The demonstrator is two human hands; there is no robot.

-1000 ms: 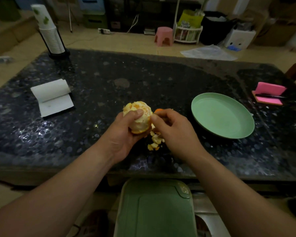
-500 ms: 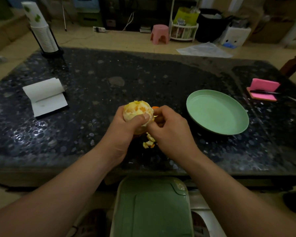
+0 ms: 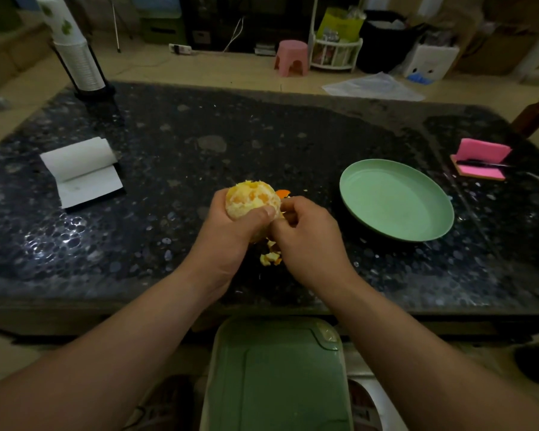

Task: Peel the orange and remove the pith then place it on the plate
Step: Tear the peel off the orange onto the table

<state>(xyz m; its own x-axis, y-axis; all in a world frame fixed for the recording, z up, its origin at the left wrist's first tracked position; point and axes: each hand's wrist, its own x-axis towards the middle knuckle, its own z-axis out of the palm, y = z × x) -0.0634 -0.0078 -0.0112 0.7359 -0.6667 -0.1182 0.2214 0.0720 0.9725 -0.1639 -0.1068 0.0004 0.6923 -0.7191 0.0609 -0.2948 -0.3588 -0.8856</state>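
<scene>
Vs a second ago: the orange (image 3: 249, 202) has been rolled in the left hand (image 3: 231, 244). A mottled face with bare flesh patches now points up at the camera, and the thumb has slid from the top to across the lower front. The right hand (image 3: 308, 244) has closed in on the fruit's right side. Read: rind looks mostly off, this is pith cleanup, turning to the next patch. The plate (image 3: 395, 200), right of centre, holds nothing, so placing is not yet done.

Left hand: fingers and thumb wrapped round the orange, clamped, above the table (image 3: 184, 144) at frame centre.
Right hand: fingers curled, tips pinching at the orange's right edge. Can't tell if a pith strip is between them.
Peel scraps (image 3: 269, 258) lie on the table just below the hands, with one orange bit (image 3: 283, 193) just behind.
</scene>
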